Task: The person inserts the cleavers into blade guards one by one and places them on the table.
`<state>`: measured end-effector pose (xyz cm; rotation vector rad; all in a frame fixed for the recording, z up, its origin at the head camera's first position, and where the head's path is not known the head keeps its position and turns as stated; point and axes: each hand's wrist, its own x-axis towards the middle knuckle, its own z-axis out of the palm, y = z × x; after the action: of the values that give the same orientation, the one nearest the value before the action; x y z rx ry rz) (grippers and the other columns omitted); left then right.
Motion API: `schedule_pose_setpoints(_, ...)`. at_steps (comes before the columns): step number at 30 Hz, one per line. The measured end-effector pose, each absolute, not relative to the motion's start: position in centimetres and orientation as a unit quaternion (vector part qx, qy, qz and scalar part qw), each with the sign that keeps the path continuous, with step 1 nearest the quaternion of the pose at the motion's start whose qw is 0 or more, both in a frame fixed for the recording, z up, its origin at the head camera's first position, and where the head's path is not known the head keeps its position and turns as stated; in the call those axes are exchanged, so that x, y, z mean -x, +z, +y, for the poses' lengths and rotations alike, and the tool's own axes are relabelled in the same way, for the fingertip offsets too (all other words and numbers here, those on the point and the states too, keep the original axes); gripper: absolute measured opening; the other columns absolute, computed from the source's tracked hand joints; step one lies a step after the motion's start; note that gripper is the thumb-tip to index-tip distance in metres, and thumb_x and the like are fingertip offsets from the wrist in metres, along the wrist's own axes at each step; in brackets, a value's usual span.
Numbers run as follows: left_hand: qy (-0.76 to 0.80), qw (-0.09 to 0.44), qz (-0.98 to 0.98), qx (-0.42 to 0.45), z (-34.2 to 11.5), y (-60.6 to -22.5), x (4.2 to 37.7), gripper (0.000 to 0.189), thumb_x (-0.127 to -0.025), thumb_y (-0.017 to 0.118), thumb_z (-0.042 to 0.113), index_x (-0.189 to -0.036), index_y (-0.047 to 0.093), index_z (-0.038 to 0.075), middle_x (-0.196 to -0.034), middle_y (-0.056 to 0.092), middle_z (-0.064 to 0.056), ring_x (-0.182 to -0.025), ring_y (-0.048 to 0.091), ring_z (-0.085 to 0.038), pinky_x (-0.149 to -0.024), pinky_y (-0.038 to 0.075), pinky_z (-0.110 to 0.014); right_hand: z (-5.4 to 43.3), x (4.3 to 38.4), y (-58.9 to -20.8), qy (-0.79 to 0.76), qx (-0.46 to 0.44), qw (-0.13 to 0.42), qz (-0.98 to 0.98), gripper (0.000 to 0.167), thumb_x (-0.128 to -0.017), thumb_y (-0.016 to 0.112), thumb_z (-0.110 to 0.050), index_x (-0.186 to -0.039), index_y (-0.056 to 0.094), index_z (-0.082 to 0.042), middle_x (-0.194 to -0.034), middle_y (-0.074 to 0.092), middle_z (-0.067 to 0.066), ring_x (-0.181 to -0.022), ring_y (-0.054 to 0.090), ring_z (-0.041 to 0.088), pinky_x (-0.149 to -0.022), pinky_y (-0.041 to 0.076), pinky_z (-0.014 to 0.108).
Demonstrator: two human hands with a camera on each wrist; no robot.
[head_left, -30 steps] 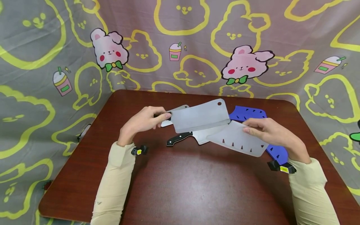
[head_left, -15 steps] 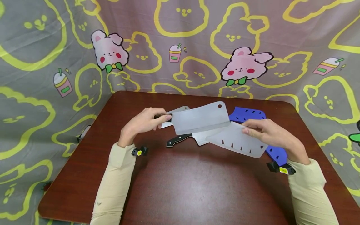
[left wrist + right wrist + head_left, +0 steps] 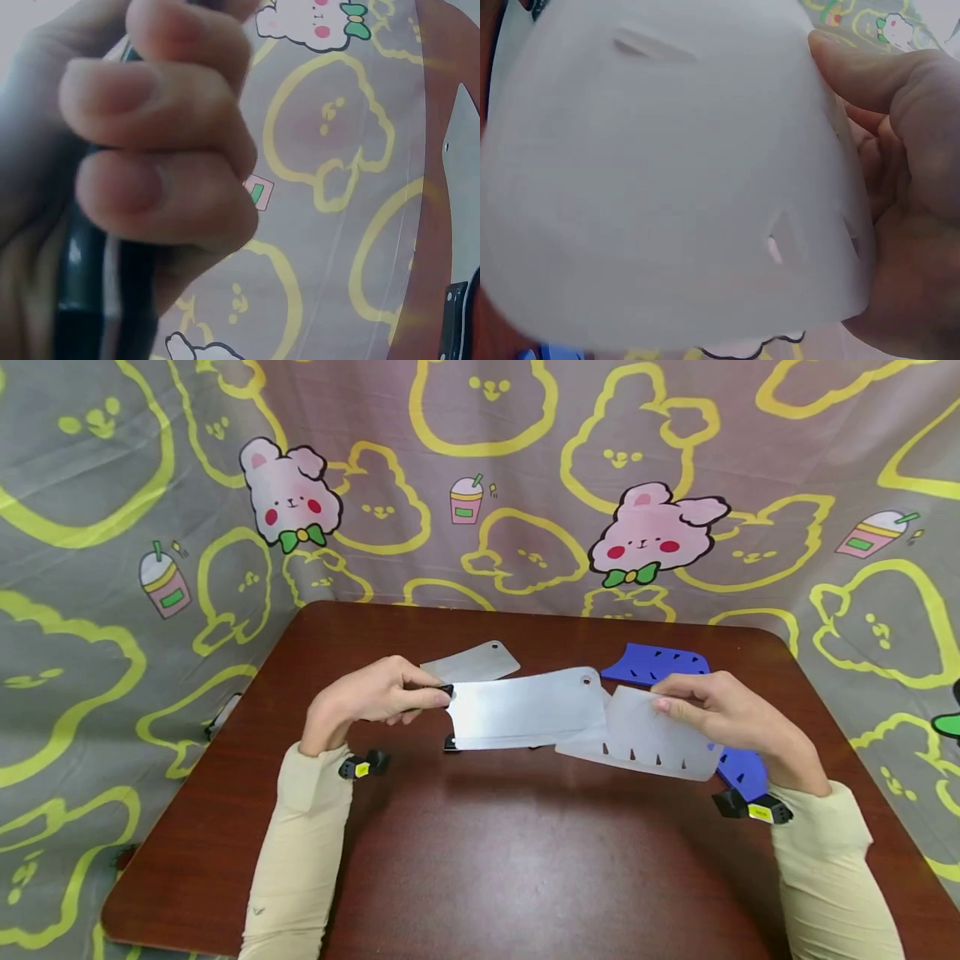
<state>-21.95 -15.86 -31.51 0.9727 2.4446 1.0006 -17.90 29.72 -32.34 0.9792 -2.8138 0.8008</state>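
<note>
My left hand (image 3: 382, 692) grips the black handle (image 3: 105, 285) of a cleaver, fingers curled round it. The cleaver's broad steel blade (image 3: 525, 714) points right, raised over the table. Its far end overlaps the left end of a whitish translucent blade guard (image 3: 660, 739) with small slots. My right hand (image 3: 712, 706) pinches that guard by its upper edge, thumb on the near face. In the right wrist view the guard (image 3: 667, 172) fills most of the picture. Behind the held cleaver, a knife on the table shows only its black handle end (image 3: 451, 742).
Another cleaver (image 3: 480, 662) lies at the back of the brown table (image 3: 510, 868), its handle hidden by my left hand. A blue slotted guard (image 3: 652, 662) lies at the back right. More blue guard (image 3: 742, 772) shows below my right hand. A patterned cloth (image 3: 525, 552) encloses the table.
The cleaver in my left hand has come down and turned more level, its blade now in front of the knife on the table. The whitish guard has tilted slightly flatter in my right hand.
</note>
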Motion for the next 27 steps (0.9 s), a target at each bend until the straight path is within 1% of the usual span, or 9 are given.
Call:
schedule_pose_setpoints(4, 0.328, 0.183, 0.850, -0.370, -16.0, -31.1, 21.7, 0.018, -0.095, 0.065, 0.031, -0.079, 0.070, 0.024, -0.053, 0.045, 0.003, -0.046, 0.045, -0.011, -0.048, 0.039, -0.025, 29.5, 17.7, -32.4, 0.262, -0.318, 0.024, -0.911, 0.013, -0.093, 0.066, -0.011, -0.098, 0.070, -0.022, -0.082, 0.066, -0.012, -0.070, 0.058, 0.001, -0.059, 0.048, 0.023)
schedule_pose_setpoints(9, 0.304, 0.202, 0.850, -0.381, -15.5, -31.0, 21.5, 0.013, -0.094, 0.067, 0.034, -0.085, 0.072, 0.025, -0.050, 0.045, 0.004, -0.042, 0.043, -0.010, -0.049, 0.041, -0.025, 28.8, 17.7, -32.8, 0.251, -0.354, 0.023, -0.901, 0.013, -0.092, 0.067, -0.009, -0.100, 0.070, -0.018, -0.084, 0.067, -0.012, -0.072, 0.056, 0.000, -0.059, 0.047, 0.022)
schedule_pose_setpoints(11, 0.297, 0.198, 0.855, -0.377, -15.3, -31.1, 21.5, 0.014, -0.093, 0.067, 0.037, -0.088, 0.073, 0.025, -0.050, 0.046, 0.005, -0.042, 0.042, -0.010, -0.049, 0.042, -0.025, 28.6, 17.7, -33.0, 0.247, -0.358, 0.029, -0.900, 0.012, -0.091, 0.068, -0.009, -0.099, 0.071, -0.018, -0.084, 0.067, -0.012, -0.071, 0.055, -0.001, -0.058, 0.046, 0.021)
schedule_pose_setpoints(15, 0.278, 0.168, 0.873, -0.365, -14.8, -31.4, 21.6, 0.016, -0.092, 0.067, 0.040, -0.096, 0.075, 0.026, -0.052, 0.048, 0.005, -0.045, 0.045, -0.009, -0.053, 0.040, -0.025, 28.2, 17.7, -33.2, 0.244, -0.352, 0.037, -0.903, 0.011, -0.090, 0.069, -0.010, -0.098, 0.071, -0.017, -0.083, 0.067, -0.011, -0.069, 0.053, -0.001, -0.056, 0.044, 0.021)
schedule_pose_setpoints(18, 0.264, 0.139, 0.885, -0.358, -14.5, -31.5, 21.7, 0.017, -0.092, 0.066, 0.042, -0.095, 0.075, 0.028, -0.055, 0.053, 0.005, -0.048, 0.049, -0.009, -0.057, 0.040, -0.026, 28.1, 17.8, -33.3, 0.242, -0.349, 0.041, -0.905, 0.011, -0.090, 0.069, -0.010, -0.096, 0.071, -0.018, -0.081, 0.066, -0.012, -0.068, 0.051, 0.000, -0.056, 0.042, 0.021)
schedule_pose_setpoints(21, 0.262, 0.124, 0.891, -0.350, -14.4, -31.7, 21.8, 0.017, -0.092, 0.067, 0.044, -0.094, 0.076, 0.030, -0.061, 0.059, 0.007, -0.049, 0.052, -0.010, -0.059, 0.043, -0.028, 28.0, 17.8, -33.2, 0.242, -0.347, 0.044, -0.905, 0.010, -0.090, 0.069, -0.010, -0.096, 0.070, -0.018, -0.080, 0.065, -0.012, -0.067, 0.051, 0.000, -0.055, 0.041, 0.021)
schedule_pose_setpoints(24, 0.262, 0.119, 0.892, -0.347, -14.2, -31.9, 21.9, 0.016, -0.091, 0.067, 0.045, -0.090, 0.075, 0.031, -0.062, 0.059, 0.010, -0.049, 0.053, -0.010, -0.060, 0.044, -0.028, 27.9, 17.8, -33.3, 0.248, -0.348, 0.041, -0.903, 0.010, -0.090, 0.069, -0.010, -0.096, 0.070, -0.018, -0.080, 0.065, -0.012, -0.067, 0.050, 0.000, -0.055, 0.042, 0.021)
schedule_pose_setpoints(25, 0.263, 0.123, 0.890, -0.351, -14.0, -31.9, 21.9, 0.018, -0.091, 0.067, 0.045, -0.088, 0.075, 0.029, -0.061, 0.058, 0.010, -0.048, 0.053, -0.010, -0.060, 0.044, -0.028, 27.7, 17.8, -33.4, 0.255, -0.355, 0.039, -0.898, 0.012, -0.090, 0.069, -0.009, -0.096, 0.070, -0.018, -0.080, 0.064, -0.013, -0.065, 0.049, -0.001, -0.054, 0.041, 0.020)
schedule_pose_setpoints(27, 0.254, 0.127, 0.888, -0.360, -13.2, -32.2, 21.8, 0.024, -0.092, 0.065, 0.046, -0.078, 0.071, 0.027, -0.058, 0.052, 0.010, -0.049, 0.050, -0.008, -0.059, 0.041, -0.027, 26.9, 17.9, -33.8, 0.262, -0.375, 0.034, -0.889, 0.012, -0.090, 0.069, -0.008, -0.097, 0.070, -0.017, -0.080, 0.064, -0.013, -0.064, 0.049, -0.002, -0.054, 0.041, 0.020)
